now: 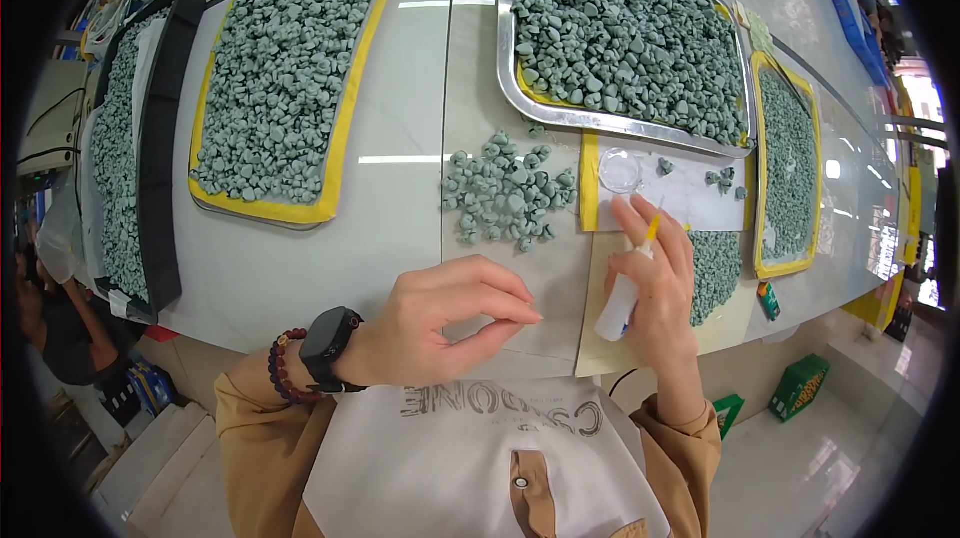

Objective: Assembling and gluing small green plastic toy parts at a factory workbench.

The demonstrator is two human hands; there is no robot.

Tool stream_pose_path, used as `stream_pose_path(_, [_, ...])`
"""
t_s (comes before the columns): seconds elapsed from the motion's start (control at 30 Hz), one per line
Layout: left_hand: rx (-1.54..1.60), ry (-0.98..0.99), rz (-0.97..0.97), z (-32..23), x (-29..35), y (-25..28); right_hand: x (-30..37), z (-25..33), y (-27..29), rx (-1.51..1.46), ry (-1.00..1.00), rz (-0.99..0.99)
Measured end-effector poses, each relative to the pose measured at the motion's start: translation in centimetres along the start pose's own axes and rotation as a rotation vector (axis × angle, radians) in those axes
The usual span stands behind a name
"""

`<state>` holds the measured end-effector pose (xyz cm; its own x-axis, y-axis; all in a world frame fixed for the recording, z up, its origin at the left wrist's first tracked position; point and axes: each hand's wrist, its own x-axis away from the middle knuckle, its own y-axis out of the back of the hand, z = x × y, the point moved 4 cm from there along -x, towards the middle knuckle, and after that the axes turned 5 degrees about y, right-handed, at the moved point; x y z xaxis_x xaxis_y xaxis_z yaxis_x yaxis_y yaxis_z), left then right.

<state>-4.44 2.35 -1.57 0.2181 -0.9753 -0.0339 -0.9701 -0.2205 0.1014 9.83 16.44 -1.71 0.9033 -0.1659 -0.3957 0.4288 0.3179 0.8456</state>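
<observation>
My right hand (660, 303) is wrapped round a small white squeeze bottle (618, 308) with a yellow nozzle, its tip tilted up and away from me. My left hand (430, 323) hovers over the near part of the table, thumb and fingertips brought together; whatever may be between them is too small to see. Beyond it lies a loose heap of grey-green pebble-like pieces (510, 188). Just past my right fingers, a white sheet with a yellow edge (690, 213) bears a clear round dish (620, 170) and a few small clusters of pieces (718, 179).
A metal tray (508, 48) full of green pieces stands at the back. Yellow-edged trays flank it, one left (345, 153) and one right (815, 168). A black tray (165, 158) stands far left. More pieces (715, 273) lie beside my right hand.
</observation>
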Motion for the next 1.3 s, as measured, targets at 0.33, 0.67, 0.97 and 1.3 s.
stream_pose_path(0.33, [-0.051, 0.026, 0.036, 0.7, -0.2, -0.4, -0.1, -0.7, -0.3, -0.008, -0.031, -0.021])
stream_pose_path(0.67, [-0.132, -0.03, 0.054, 0.5, -0.5, -0.7, 4.6, -4.1, 5.9, 0.149, -0.153, -0.623])
stream_pose_path(0.97, [-0.176, 0.03, 0.046, 0.4, -1.0, -1.1, 3.0, 1.0, 1.5, 0.135, -0.115, 0.078])
stream_pose_path(1.3, [-0.19, 0.07, 0.035, 0.4, -0.6, -1.1, 1.8, 2.1, -0.3, 0.305, -0.205, 0.207])
